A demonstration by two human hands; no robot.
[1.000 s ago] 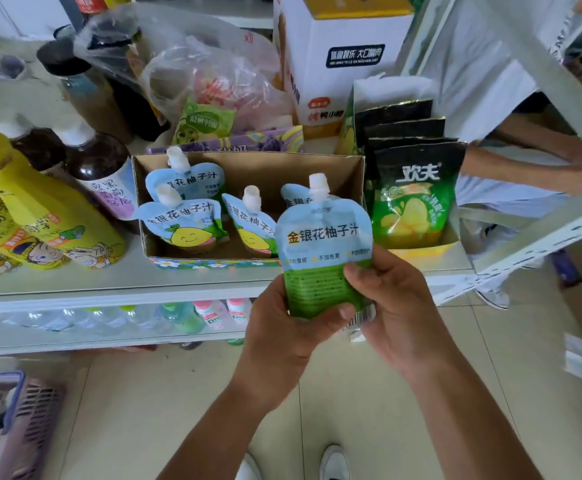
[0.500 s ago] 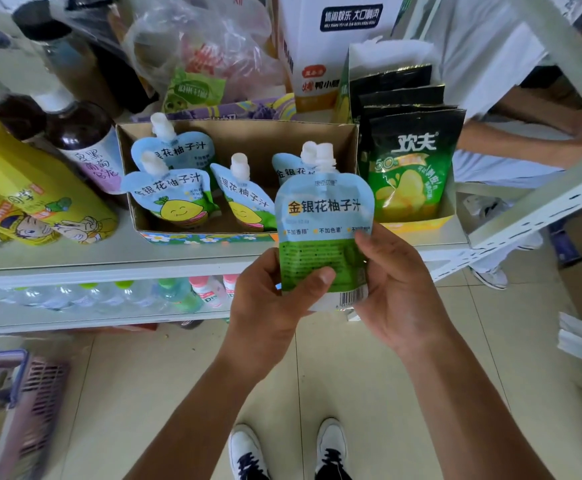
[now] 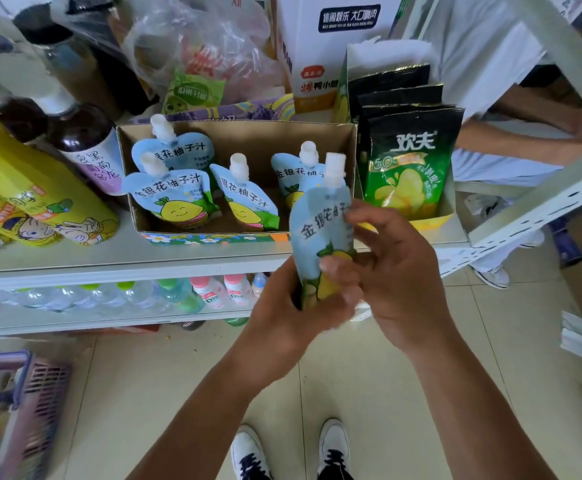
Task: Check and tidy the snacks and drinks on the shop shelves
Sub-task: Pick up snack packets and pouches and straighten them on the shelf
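In the head view, the left hand (image 3: 294,306) grips the lower part of a blue juice pouch (image 3: 320,233), with the thumb pressed on its front, and holds it upright in front of the shelf (image 3: 192,261). The right hand (image 3: 398,271) is at the right edge of the pouch with the fingers half spread; it looks like it is loosening its grip, but the blur does not let me tell if it really holds the pouch. Half a second ago both hands held the pouch flat toward the camera, with the text side showing; now it is turned sideways and the lemon drawing begins to appear. I judge that the reading of the label is finished and the pouch is being turned to the display side. Just behind the hands stands the open cardboard box (image 3: 237,133) with four pouches of the same kind, and there is a free place at its right front corner. To the right of the box is the pack of green chip bags (image 3: 411,168). The next step is probably to put the pouch back into the box.
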